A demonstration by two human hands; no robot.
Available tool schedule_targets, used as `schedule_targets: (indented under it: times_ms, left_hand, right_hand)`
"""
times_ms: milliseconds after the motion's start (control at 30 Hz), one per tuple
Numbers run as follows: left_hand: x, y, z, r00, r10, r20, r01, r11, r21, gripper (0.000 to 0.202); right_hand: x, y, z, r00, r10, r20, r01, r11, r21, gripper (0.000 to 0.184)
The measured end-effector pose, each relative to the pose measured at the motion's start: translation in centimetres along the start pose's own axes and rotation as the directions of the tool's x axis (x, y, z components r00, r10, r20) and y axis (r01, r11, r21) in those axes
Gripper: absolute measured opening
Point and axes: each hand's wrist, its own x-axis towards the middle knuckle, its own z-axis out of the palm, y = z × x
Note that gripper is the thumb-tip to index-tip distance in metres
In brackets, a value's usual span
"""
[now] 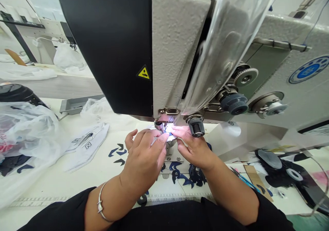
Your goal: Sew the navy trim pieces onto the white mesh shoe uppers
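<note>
Both hands are right up under the machine; the left hand (144, 152) comes in from about 7 o'clock and the right hand (194, 147) from about 5, with the fingers of each curled in and the fingertips (162, 137) closing on a small pale fabric piece (170, 138) just below the presser foot (158, 125); glare from the machine light washes that spot out, so I can't tell how firm the pinch is or if the piece is already stitched; the left wrist has a thin silver bangle (100, 203).

As for how far along things are, a white panel (86, 147) with a small N logo sits off at 9 o'clock, and loose navy cutouts (119, 152) lie on the counter (102, 179) at about 10 and 6 o'clock, so there's plenty lying unattached; a heap of them (196, 176) sits just past the right wrist.

Around that, a crumpled plastic bag (25, 135) with dark pieces inside slumps at 9 o'clock, with a grey tray (74, 105) behind it at 10; over at 3 o'clock there are black pieces with grey ovals (280, 169), a strip of cardboard (257, 179) and a blue-handled tool (244, 180); the sewing machine head (177, 53) and its clear guard (226, 46) fill the view at 12, blocking most of the needle area from above.
</note>
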Motion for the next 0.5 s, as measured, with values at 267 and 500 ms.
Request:
schedule_targets:
  times_ms: [267, 500]
  left_hand:
    - [0.0, -0.1, 0.0, 1.000, -0.005, -0.016, 0.005, 1.000, 0.012, 0.025]
    - [-0.2, -0.3, 0.1, 0.999, -0.011, -0.037, 0.011, 1.000, 0.007, 0.025]
  right_hand:
    - [0.0, -0.5, 0.0, 0.999, -0.032, -0.033, 0.029, 0.997, -0.067, 0.035]
    - [-0.2, -1.7, 0.1, 0.989, -0.123, -0.078, 0.106, 0.976, -0.188, 0.035]
